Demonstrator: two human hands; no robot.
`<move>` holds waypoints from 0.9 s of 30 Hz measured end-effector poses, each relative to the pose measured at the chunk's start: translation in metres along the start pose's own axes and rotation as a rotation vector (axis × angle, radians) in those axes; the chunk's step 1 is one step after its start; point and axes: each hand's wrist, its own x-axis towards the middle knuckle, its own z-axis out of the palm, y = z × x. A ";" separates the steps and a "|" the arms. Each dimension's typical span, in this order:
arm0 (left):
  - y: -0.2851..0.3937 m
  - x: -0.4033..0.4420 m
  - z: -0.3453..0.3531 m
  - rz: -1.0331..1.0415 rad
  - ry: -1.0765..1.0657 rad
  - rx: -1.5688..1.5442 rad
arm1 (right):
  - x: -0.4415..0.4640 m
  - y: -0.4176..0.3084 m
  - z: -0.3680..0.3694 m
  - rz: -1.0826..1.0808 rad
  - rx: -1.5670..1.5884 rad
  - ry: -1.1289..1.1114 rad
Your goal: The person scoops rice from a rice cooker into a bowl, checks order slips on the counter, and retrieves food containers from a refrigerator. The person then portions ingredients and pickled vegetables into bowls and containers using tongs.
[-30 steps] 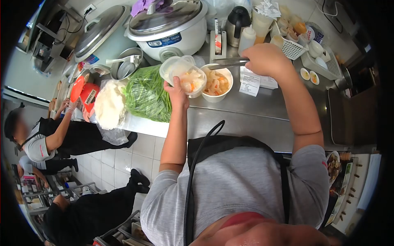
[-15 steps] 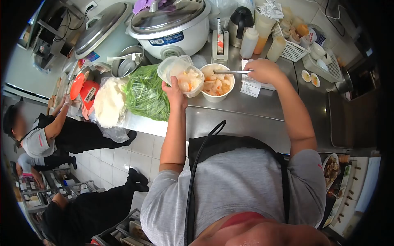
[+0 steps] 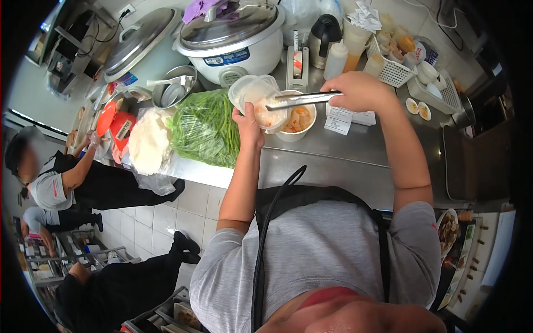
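My left hand (image 3: 251,129) is closed around a clear plastic container (image 3: 273,123) with pale, orange-flecked sliced vegetables in it. Other clear round plastic pieces (image 3: 244,86) sit against its upper left side; I cannot tell if they are lids or cups. In my right hand (image 3: 358,93) is a pair of metal tongs (image 3: 308,99), pointing left, tips at the container's mouth. Behind and below the tongs stands a white tub (image 3: 312,119) holding similar sliced vegetables, its left side hidden by the container.
A bag of green vegetables (image 3: 205,130) and a bag of white food (image 3: 150,141) lie to the left. Rice cookers (image 3: 230,47) and squeeze bottles (image 3: 336,60) line the back. Receipts (image 3: 337,120) and egg halves (image 3: 425,110) lie right. A co-worker (image 3: 53,175) stands far left.
The tongs have moved left from the white tub to the plastic container. My left hand has shifted right, bringing the container over the tub's left edge.
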 end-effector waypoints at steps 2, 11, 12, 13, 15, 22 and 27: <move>0.005 -0.001 -0.003 -0.005 -0.027 -0.028 | -0.003 -0.012 -0.001 0.067 -0.063 0.088; 0.029 -0.014 -0.017 0.060 0.002 -0.091 | -0.002 -0.060 0.005 0.022 -0.262 0.123; 0.033 -0.015 -0.019 0.069 0.022 -0.095 | -0.004 -0.062 0.000 0.006 -0.252 0.160; 0.037 -0.017 -0.022 0.078 0.044 -0.098 | -0.007 -0.066 -0.006 -0.011 -0.240 0.195; 0.044 -0.016 -0.032 0.091 0.070 -0.100 | -0.009 -0.080 -0.011 -0.029 -0.241 0.186; 0.076 -0.011 -0.078 0.218 0.116 -0.128 | 0.019 -0.120 -0.027 -0.235 -0.231 0.236; 0.111 -0.011 -0.134 0.318 0.180 -0.191 | 0.086 -0.152 -0.060 -0.228 -0.304 0.554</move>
